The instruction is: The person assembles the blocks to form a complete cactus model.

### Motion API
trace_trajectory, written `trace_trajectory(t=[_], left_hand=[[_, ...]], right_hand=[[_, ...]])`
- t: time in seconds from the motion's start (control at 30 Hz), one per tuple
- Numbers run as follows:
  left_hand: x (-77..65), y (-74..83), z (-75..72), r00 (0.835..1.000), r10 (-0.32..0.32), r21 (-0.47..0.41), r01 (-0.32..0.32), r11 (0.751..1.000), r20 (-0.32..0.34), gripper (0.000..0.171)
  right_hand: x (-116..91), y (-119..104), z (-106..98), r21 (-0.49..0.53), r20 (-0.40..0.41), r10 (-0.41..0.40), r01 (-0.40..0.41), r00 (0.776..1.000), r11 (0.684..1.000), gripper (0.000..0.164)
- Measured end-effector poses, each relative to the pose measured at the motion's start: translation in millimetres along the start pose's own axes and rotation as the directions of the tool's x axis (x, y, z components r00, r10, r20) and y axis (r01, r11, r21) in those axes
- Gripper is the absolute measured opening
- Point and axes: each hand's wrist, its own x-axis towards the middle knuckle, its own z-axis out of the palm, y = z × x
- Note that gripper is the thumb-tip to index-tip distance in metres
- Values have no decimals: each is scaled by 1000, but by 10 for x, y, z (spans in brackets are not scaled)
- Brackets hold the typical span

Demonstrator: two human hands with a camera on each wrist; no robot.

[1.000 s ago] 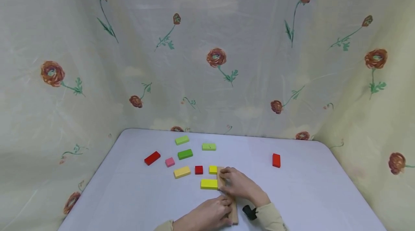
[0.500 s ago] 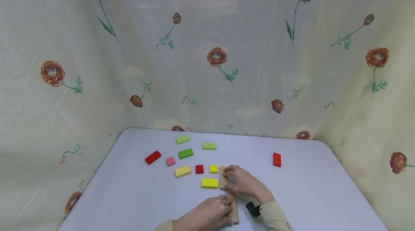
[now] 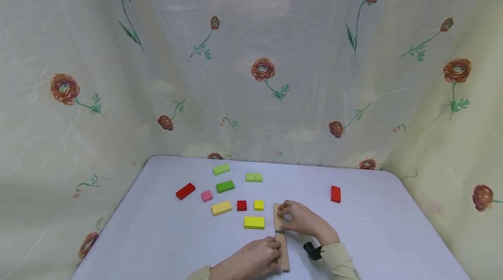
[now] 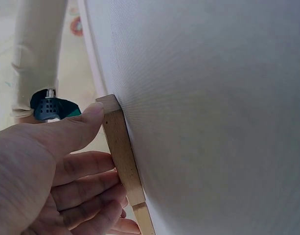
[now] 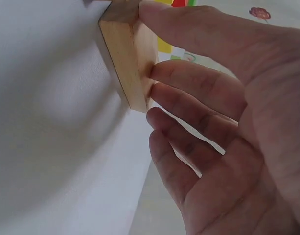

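Two plain wooden blocks lie end to end on the white table. In the head view my left hand (image 3: 257, 256) holds the near wooden block (image 3: 284, 254), its fingers over the top. My right hand (image 3: 305, 221) holds the far wooden block (image 3: 277, 224). The left wrist view has the thumb at one end of the near wooden block (image 4: 123, 152) and fingertips along its face. Thumb and two fingertips touch the far wooden block (image 5: 123, 54) in the right wrist view, while the other fingers are loosely bent. A yellow block (image 3: 254, 222) lies left of the far block.
Left of the hands are a small yellow block (image 3: 258, 205), a small red block (image 3: 241, 205), a pale yellow block (image 3: 222, 208), a pink block (image 3: 206, 196) and a long red block (image 3: 185, 191). Green blocks (image 3: 225, 186) lie behind. Another red block (image 3: 335, 194) stands apart on the right.
My right hand has moved the far wooden block to the right, away from the yellow blocks and into line with the near one. The left hand has stayed in place on its block.
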Motion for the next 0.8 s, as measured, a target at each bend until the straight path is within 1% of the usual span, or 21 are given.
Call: trace_trajectory(t=[0.2, 0.43, 0.63, 0.8], left_hand=[[6, -9, 12, 1000, -4, -4, 4, 1000, 0, 31], [13, -16, 4, 1000, 3, 17, -3, 1000, -9, 30], [12, -16, 3, 1000, -5, 4, 5, 1000, 4, 31], [0, -16, 17, 1000, 9, -24, -9, 1000, 13, 32]], right_hand=[[5, -15, 9, -1, 13, -1, 1, 1000, 1000, 44], [-25, -50, -11, -57, 36, -15, 18, 999, 998, 40], [-54, -87, -18, -66, 36, -23, 26, 999, 997, 38], [-95, -124, 1, -79, 47, 4, 0, 999, 997, 37]])
